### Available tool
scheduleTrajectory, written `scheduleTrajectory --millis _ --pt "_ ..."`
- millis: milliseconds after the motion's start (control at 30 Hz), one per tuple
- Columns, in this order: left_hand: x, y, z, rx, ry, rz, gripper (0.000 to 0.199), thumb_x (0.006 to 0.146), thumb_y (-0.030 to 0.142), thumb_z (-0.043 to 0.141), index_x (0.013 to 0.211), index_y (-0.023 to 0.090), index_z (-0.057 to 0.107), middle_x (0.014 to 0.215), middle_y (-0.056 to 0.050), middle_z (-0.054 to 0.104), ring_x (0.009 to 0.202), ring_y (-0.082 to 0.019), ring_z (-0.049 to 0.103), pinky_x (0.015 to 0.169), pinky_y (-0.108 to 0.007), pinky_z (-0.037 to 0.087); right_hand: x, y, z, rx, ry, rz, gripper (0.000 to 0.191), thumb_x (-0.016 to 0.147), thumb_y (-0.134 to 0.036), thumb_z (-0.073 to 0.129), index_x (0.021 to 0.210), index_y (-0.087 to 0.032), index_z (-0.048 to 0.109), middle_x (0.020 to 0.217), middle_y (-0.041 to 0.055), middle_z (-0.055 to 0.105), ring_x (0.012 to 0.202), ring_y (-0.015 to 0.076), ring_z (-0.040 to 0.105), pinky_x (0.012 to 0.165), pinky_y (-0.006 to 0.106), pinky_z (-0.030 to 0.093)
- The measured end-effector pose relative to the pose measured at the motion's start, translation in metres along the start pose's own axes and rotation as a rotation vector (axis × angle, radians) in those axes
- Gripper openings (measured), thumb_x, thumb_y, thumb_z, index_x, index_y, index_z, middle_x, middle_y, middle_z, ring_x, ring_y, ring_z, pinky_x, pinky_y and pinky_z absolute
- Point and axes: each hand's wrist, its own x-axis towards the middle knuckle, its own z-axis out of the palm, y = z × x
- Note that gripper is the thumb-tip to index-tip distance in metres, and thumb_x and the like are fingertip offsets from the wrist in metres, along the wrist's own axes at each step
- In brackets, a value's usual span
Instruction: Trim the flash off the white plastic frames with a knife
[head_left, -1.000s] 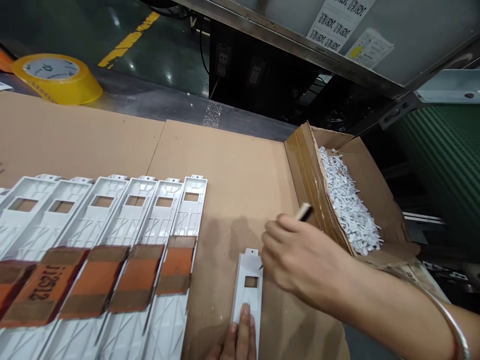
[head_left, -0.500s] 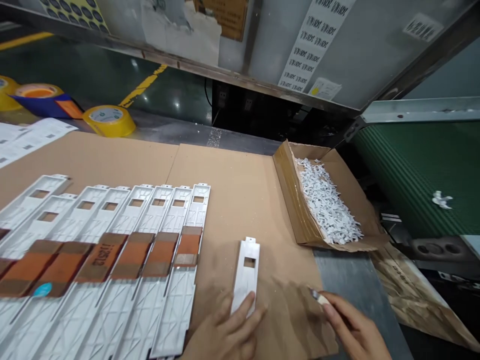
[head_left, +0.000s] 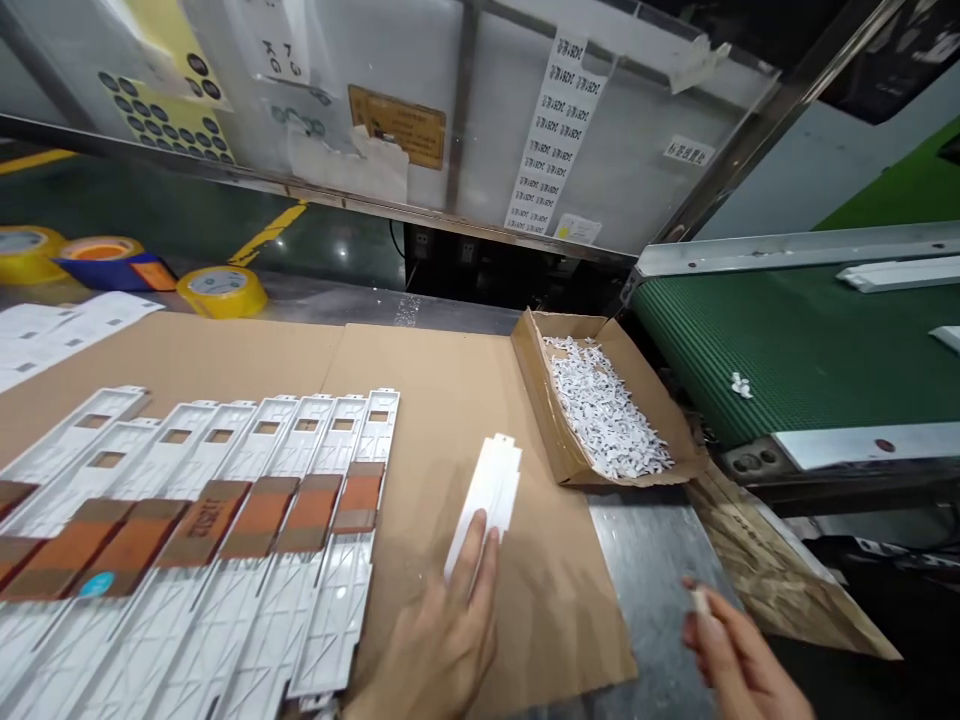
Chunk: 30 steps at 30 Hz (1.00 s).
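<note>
On cardboard [head_left: 555,600], our open left hand [head_left: 431,640] touched a white plastic panel [head_left: 486,505].
Our right hand [head_left: 739,650] pinched a small pale stub [head_left: 700,600].

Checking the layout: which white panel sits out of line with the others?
The panel under the left hand, alone on the cardboard, without the row's brown strip.

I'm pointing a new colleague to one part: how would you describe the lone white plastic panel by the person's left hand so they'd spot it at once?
On the brown cardboard sheet, find the row of white ribbed plastic panels crossed by orange-brown strips. Just right of that row lies one more white plastic panel, its lower end at the left hand. It alone sits apart from the row, with no strip across it.
</note>
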Motion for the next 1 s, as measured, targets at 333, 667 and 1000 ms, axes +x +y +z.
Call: scheduleTrajectory --millis 333,667,1000 --pt "-0.052 0.022 0.047 -0.079 -0.069 -0.224 0.056 0.066 0.040 0.070 0.114 0.011 0.063 0.125 -0.011 0.059 0.079 -0.023 0.063 0.058 -0.029 0.053 -0.009 -0.086 0.121 -0.199 -0.292 -0.666 0.034 0.098 -0.032 0.030 0.106 -0.021 0.061 0.087 0.0041 0.071 0.077 0.0168 0.069 0.062 0.025 0.055" --pt "-0.055 0.022 0.053 -0.056 -0.117 -0.182 0.057 0.066 0.036 0.070 0.117 0.011 0.060 0.124 -0.012 0.059 0.067 -0.018 0.056 0.053 -0.029 0.045 -0.008 -0.106 0.134 -0.461 -0.310 -0.832 0.041 0.100 -0.036 0.023 0.088 -0.024 0.060 0.068 0.0000 0.062 0.059 0.0168 0.062 0.049 0.026 0.039" --pt "-0.056 0.022 0.058 -0.089 -0.103 -0.194 0.056 0.065 0.044 0.070 0.113 0.014 0.063 0.120 -0.010 0.063 0.065 -0.017 0.055 0.052 -0.028 0.043 -0.004 -0.100 0.137 -0.515 -0.383 -0.885 0.035 0.099 -0.039 0.029 0.096 -0.023 0.060 0.069 0.0000 0.060 0.059 0.0147 0.057 0.052 0.025 0.034"
